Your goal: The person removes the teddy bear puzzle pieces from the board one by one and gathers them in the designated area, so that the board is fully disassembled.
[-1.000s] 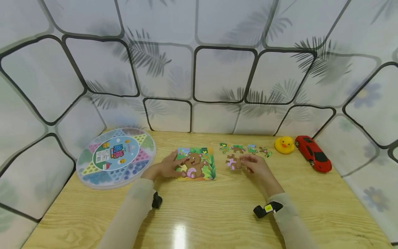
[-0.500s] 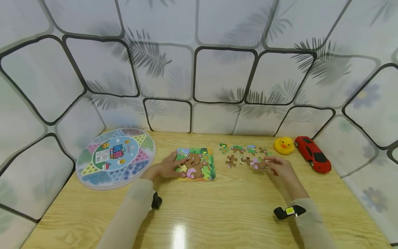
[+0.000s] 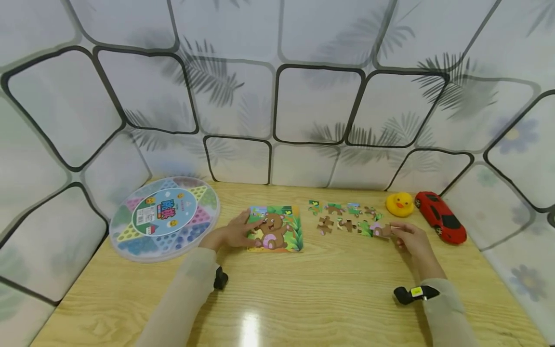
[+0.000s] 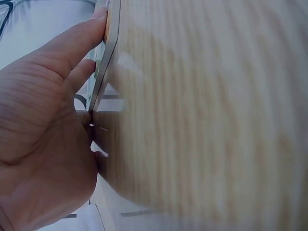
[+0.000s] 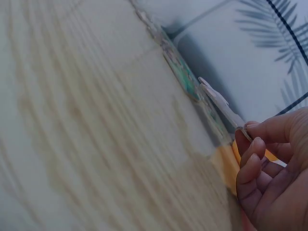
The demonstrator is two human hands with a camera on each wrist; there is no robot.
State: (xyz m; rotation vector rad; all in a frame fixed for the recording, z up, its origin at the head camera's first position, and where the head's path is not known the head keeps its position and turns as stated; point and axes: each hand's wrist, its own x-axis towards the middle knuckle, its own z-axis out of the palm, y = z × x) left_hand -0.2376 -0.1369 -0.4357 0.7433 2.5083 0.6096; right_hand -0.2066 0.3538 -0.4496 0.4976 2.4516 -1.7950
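My left hand (image 3: 236,232) lies on the left side of a flat bear picture puzzle (image 3: 277,230) on the table, fingers spread over it. In the left wrist view, the thumb of my left hand (image 4: 45,106) touches the near side of the thin puzzle board (image 4: 109,53). My right hand (image 3: 414,242) pinches a brown and pink puzzle piece (image 3: 380,230) between thumb and fingertips. The right wrist view has this piece (image 5: 221,102) tilted, close over the table. Left of it lie a green piece (image 3: 365,229) and a brown piece (image 3: 325,225).
More loose pieces (image 3: 335,208) form a row behind. A yellow rubber duck (image 3: 400,204) and a red toy car (image 3: 441,217) stand at the back right. A round Chinese checkers board (image 3: 165,219) lies at left. Patterned fabric walls (image 3: 318,103) close off the table's back and sides.
My right hand has moved right along the front row, carrying the pinched piece past the others. The green piece it overlapped shows now. My left hand stays on the puzzle.
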